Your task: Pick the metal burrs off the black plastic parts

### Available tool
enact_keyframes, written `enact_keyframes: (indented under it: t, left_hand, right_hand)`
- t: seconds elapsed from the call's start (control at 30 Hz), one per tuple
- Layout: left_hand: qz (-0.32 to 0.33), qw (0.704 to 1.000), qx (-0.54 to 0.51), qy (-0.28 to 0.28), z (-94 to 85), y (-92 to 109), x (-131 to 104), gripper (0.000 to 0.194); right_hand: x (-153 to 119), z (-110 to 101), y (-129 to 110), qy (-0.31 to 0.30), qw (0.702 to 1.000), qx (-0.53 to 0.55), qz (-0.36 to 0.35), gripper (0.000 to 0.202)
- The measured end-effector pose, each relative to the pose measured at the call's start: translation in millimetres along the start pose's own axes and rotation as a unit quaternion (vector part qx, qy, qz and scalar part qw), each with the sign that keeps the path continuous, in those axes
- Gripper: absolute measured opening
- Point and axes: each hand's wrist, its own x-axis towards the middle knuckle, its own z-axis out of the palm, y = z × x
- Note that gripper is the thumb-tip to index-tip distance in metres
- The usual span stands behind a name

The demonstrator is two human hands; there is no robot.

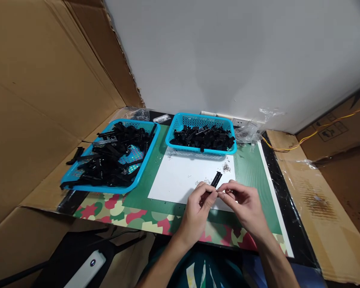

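My left hand (199,206) is closed around the lower end of a slim black plastic part (216,180), which points up and away from me. Thumb and fingertips of my right hand (243,200) are pinched together at the near end of that part; whatever they hold is too small to make out. Both hands are above the front of a white paper sheet (168,184). Just beyond them on the sheet lie a small heap of tiny metal pieces (226,167) and more scattered tiny pieces (201,182).
A blue basket (150,160) piled with black plastic parts (103,168) stands at the left. Behind the paper is a second blue basket (204,151) of black parts. Cardboard walls (48,80) flank the table. Clear plastic bags (247,134) and a yellow cable (306,138) are at the back right.
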Motion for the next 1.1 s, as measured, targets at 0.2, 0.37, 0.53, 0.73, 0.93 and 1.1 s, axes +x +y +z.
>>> enact_keyframes:
  t: [0.2,0.37,0.53,0.73,0.93,1.1]
  left_hand:
    - [-0.056,0.991,-0.118,0.012,10.6,1,3,0.034]
    - [-0.057,0.991,-0.122,-0.005,12.1,8,1,0.034]
    - [-0.051,0.995,-0.08,-0.014,8.1,14,0,0.028]
    - [-0.037,0.997,-0.056,-0.033,7.5,14,2,0.029]
    - [-0.012,0.999,0.026,-0.035,5.3,12,4,0.027]
    - [0.006,0.995,0.084,-0.048,1.0,12,6,0.027]
  right_hand:
    - [-14,6,-7,0.061,0.984,-0.112,-0.123,0.019]
    - [-15,0,-8,0.075,0.985,-0.096,-0.124,0.015]
    - [-11,-5,-9,0.066,0.994,-0.055,-0.07,0.012]
    - [-7,-3,-1,0.068,0.998,0.014,-0.003,0.015]
    - [-6,-3,10,0.055,0.994,0.075,0.048,0.02]
    - [-6,-2,14,0.056,0.994,0.086,0.047,0.02]
